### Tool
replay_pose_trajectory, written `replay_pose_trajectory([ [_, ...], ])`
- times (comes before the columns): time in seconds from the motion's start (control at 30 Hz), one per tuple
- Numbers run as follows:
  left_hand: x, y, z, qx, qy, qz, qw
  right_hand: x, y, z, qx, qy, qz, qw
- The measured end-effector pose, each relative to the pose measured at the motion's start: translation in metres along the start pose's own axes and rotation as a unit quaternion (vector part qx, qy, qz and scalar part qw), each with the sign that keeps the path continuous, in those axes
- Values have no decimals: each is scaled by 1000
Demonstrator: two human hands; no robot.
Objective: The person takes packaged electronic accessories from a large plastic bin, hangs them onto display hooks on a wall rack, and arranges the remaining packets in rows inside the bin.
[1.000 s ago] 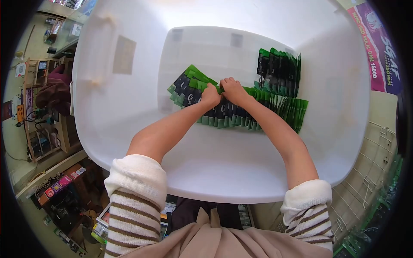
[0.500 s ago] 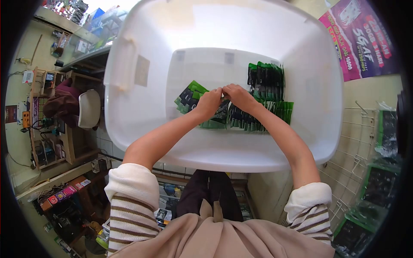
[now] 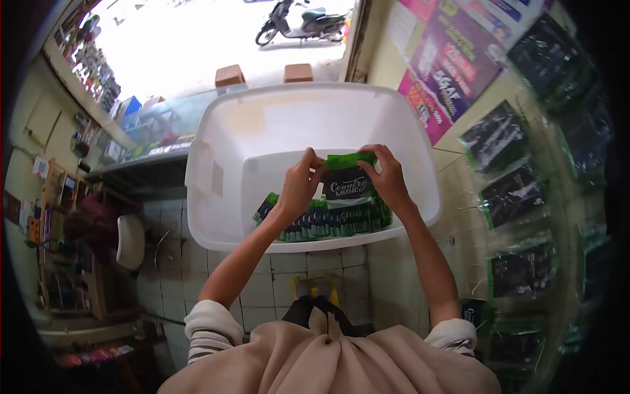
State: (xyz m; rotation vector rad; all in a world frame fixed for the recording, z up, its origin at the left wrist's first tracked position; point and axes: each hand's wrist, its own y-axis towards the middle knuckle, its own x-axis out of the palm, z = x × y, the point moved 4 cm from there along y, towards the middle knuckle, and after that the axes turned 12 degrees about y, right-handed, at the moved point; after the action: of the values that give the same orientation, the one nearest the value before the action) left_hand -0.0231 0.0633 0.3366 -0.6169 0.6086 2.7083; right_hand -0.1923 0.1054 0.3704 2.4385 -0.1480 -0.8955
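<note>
A dark packet with green edges, lettered "Country Music" (image 3: 348,186), is held upright by its top edge over the container. My left hand (image 3: 303,184) pinches its top left corner, and my right hand (image 3: 387,176) grips the top right corner between thumb and fingers. Below it a row of similar green-edged packets (image 3: 321,222) stands packed along the near side of the white plastic container (image 3: 226,121). At the row's left end some packets (image 3: 265,206) lean over. The held packet hides part of the container's right side.
Several bagged dark packets (image 3: 522,268) hang on a wire rack at the right. Posters (image 3: 449,62) cover the wall above. A glass display case (image 3: 161,131) stands behind the container at left, with a white chair (image 3: 130,241) farther left. A motor scooter (image 3: 298,25) is parked outside.
Both hands have come apart and lifted a packet, its lettered front now showing. The camera view has tilted up and shifted, bringing the doorway and scooter into sight.
</note>
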Motion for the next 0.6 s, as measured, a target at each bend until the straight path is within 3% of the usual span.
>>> replay_pose_trajectory([
  [0.07, 8, 3, 26, 51, -9, 3, 999, -31, -12, -13, 83, 108, 70, 988],
  [0.3, 62, -18, 94, 57, -192, -110, 974, -106, -89, -49, 136, 127, 223, 957],
  [0.4, 94, -38, 118, 85, -265, -159, 947, -128, -135, -69, 136, 76, 267, 951],
  [0.47, 118, -60, 140, 88, -297, -262, 914, -137, -168, -76, 146, 74, 298, 941],
  [0.6, 173, -104, 156, 82, -269, -320, 905, -152, -235, -88, 154, 11, 339, 928],
])
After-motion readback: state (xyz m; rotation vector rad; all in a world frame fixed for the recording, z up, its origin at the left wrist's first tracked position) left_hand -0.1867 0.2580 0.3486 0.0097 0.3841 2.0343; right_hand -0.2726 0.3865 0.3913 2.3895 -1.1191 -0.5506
